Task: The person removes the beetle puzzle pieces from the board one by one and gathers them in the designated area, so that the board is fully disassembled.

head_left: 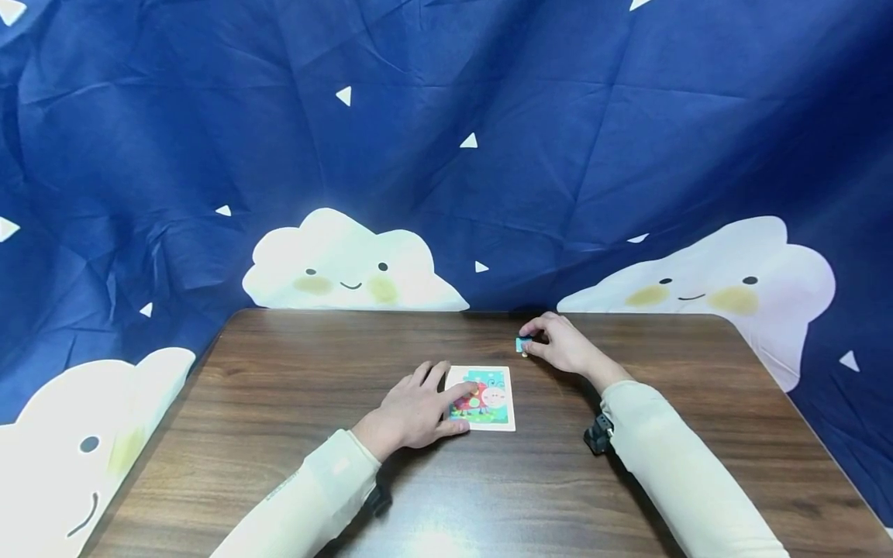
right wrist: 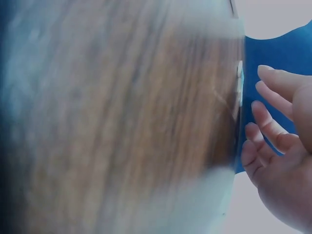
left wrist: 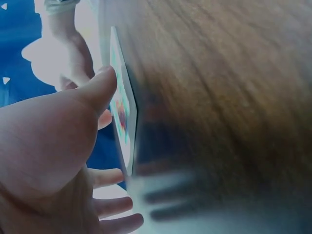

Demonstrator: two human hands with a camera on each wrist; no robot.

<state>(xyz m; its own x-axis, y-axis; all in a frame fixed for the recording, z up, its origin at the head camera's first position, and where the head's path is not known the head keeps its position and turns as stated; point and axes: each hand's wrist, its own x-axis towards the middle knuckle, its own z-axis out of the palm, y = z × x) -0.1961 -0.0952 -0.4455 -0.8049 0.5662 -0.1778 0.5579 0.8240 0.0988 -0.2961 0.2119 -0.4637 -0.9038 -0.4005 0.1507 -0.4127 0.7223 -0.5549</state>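
Observation:
A square picture puzzle [head_left: 498, 417] with a white border and a red ladybug on a light-blue ground lies flat near the middle of the table. My left hand [head_left: 413, 407] rests at its left side, fingers spread; the index finger reaches over the picture and the thumb lies by the lower edge. In the left wrist view, the thumb is at the rim of the puzzle [left wrist: 127, 112]. Past the puzzle's upper right corner, a small light-blue puzzle piece [head_left: 519, 344] lies on the table. My right hand [head_left: 567, 345] hovers by it, thumb and fingers parted and loosely bent. The right wrist view shows a gap between fingertips and piece [right wrist: 240, 73].
The brown wood-grain table [head_left: 293, 372] reaches back to a dark-blue curtain [head_left: 418, 139] with white clouds and triangles. A small black device [head_left: 598, 434] sits at the right wrist, and another [head_left: 379, 500] under the left sleeve.

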